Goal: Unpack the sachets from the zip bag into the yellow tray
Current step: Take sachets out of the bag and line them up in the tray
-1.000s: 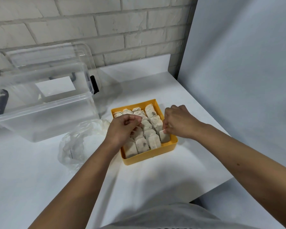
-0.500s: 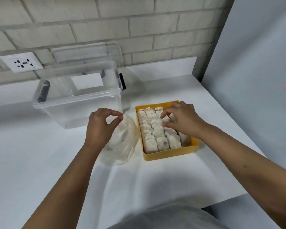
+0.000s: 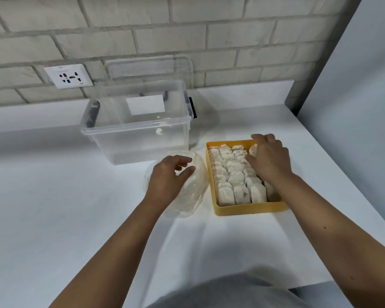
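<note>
Head view. White flat surface (image 3: 76, 218), backed by a pale brick wall (image 3: 187, 30). Landmark: rectangular yellow plastic tray (image 3: 249, 208), resting on that surface.

1. Clear plastic storage bin (image 3: 138, 141) with dark handles: open-topped, behind and left of the tray, near it but apart. Its clear lid (image 3: 147, 67) stands behind it against the wall.
2. Clear crumpled zip bag (image 3: 193, 196): lies just beside the tray's left wall. No contents could be made out through the film.
3. Left-hand grip (image 3: 167, 178): over the bag, left of the tray, thumb and fingers curled round a fold of the film, grasping it.
4. Right-hand grip (image 3: 269, 158): palm down inside the tray, on its right-most row. Fingers bent onto the sachets; pinching or merely pressing, cannot tell.
5. White speckled paper sachets (image 3: 236, 181): inside the tray, packed in overlapping rows from front wall to rear.
6. White wall socket (image 3: 68, 76): on the wall, well left of the tray.
</note>
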### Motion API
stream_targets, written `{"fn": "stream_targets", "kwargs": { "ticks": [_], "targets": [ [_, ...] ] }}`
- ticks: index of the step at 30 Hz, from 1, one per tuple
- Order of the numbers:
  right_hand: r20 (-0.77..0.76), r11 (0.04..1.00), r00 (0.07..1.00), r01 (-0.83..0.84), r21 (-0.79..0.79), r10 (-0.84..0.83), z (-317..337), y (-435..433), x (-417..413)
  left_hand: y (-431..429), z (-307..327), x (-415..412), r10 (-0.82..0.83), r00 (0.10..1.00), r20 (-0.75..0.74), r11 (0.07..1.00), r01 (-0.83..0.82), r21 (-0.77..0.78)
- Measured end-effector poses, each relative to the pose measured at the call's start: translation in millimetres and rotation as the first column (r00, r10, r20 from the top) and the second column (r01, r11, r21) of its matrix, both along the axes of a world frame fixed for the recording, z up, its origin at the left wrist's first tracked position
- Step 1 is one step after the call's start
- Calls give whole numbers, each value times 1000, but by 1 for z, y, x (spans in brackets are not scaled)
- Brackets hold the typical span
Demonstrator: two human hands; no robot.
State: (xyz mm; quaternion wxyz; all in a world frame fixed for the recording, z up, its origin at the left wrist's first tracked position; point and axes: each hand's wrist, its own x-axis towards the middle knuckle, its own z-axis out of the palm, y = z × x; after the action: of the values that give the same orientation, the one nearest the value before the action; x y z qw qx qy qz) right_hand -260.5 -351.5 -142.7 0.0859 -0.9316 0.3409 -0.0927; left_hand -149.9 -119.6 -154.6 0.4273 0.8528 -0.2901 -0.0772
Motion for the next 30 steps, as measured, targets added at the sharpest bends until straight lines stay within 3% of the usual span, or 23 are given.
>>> {"fn": "stream_targets", "kwargs": {
  "ticks": [7, 15, 24, 30],
  "targets": [
    [-11, 995, 999, 51, 90, -51, -7, -16, -32, -32, -4, -23, -62, 978, -201, 998, 60, -15],
    [118, 966, 987, 74, 247, -106, -11, -23, -57, -47, -7, -32, -38, 963, -266, 997, 54, 52],
    [264, 883, 948, 36, 467, -178, -11, -27, -77, -56, -6, -35, -61, 972, -225, 993, 82, 83],
    [257, 882, 946, 55, 467, -195, -17, -43, -74, -68, -6, -35, -38, 963, -267, 995, 61, 78]
  ]
}}
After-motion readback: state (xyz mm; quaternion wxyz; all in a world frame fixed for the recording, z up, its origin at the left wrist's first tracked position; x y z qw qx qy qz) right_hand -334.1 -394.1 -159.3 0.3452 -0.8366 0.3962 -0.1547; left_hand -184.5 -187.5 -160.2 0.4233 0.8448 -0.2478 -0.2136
